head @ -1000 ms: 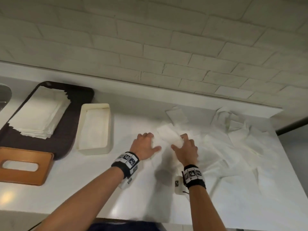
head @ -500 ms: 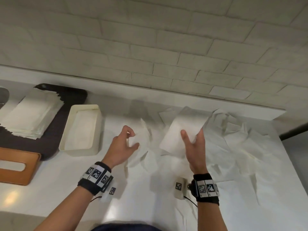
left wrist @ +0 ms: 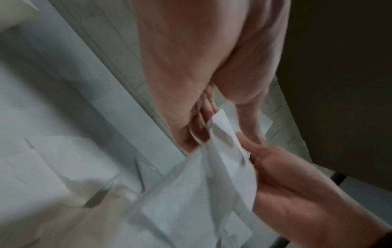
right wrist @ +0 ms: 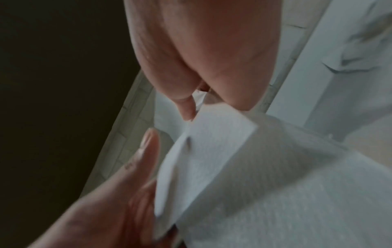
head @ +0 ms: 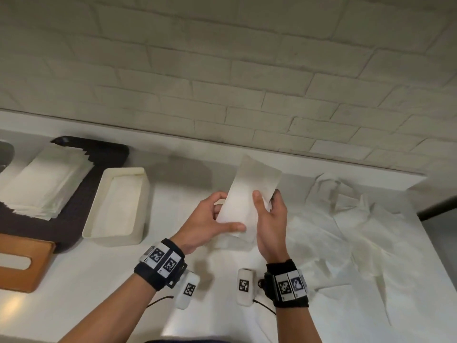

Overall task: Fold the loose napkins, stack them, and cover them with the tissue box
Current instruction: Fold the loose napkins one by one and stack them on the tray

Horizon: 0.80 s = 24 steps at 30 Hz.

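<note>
Both hands hold one white napkin (head: 249,194) upright above the counter, folded lengthwise. My left hand (head: 212,219) grips its left edge and lower corner with thumb across the front. My right hand (head: 269,214) grips the right edge, thumb on the front, fingers behind. The wrist views show the same napkin (left wrist: 222,151) (right wrist: 212,159) pinched between the two hands. A stack of folded napkins (head: 44,184) lies on a dark tray (head: 103,159) at the left. The wooden tissue box cover (head: 22,261) lies at the front left. Loose napkins (head: 351,233) are spread over the right half of the counter.
A cream rectangular container (head: 118,206) stands between the tray and my hands, a napkin lying in it. The white counter (head: 99,288) ends at a raised ledge below the brick wall (head: 222,70). A sink edge (head: 5,154) shows at far left.
Both hands lifted off the counter with a napkin. The left hand moved right to join the right hand on the same napkin, which now stands folded narrower between them.
</note>
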Each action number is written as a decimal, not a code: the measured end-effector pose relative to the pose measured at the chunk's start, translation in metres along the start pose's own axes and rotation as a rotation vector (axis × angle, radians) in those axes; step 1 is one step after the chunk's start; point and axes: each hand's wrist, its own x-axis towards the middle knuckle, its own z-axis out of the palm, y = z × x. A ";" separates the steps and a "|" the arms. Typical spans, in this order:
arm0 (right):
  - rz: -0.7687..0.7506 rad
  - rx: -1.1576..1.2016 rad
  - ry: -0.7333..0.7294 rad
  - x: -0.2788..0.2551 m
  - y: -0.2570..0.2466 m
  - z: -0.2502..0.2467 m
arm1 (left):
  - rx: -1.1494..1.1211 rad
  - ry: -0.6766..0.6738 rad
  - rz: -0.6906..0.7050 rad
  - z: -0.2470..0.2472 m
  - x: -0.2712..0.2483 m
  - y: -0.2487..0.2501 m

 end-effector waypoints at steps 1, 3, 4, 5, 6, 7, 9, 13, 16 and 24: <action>0.029 0.034 -0.003 0.000 -0.002 0.001 | 0.049 -0.020 -0.004 0.000 0.000 -0.001; 0.019 0.023 0.003 0.003 -0.007 0.000 | 0.109 -0.035 0.000 -0.003 0.002 -0.005; -0.001 -0.005 0.036 0.005 -0.009 -0.003 | 0.119 -0.040 -0.001 -0.005 0.002 -0.007; -0.027 0.003 0.078 0.008 -0.010 -0.007 | 0.125 -0.045 -0.004 -0.008 0.002 -0.009; -0.028 0.022 0.132 0.012 -0.013 -0.013 | 0.131 -0.044 -0.007 -0.010 0.000 -0.011; -0.005 0.016 0.172 0.013 -0.020 -0.018 | 0.129 -0.043 -0.012 -0.013 -0.002 -0.012; -0.019 0.025 0.149 0.014 -0.035 -0.030 | 0.101 -0.008 -0.026 -0.016 -0.005 -0.015; -0.022 0.197 -0.135 -0.004 -0.060 -0.037 | -0.049 0.070 -0.016 -0.015 -0.006 -0.023; 0.007 0.031 -0.198 -0.020 -0.044 -0.023 | -0.168 0.124 -0.023 -0.009 -0.001 -0.026; -0.010 -0.334 -0.080 -0.033 0.031 0.014 | -0.440 0.233 -0.238 -0.002 -0.004 -0.020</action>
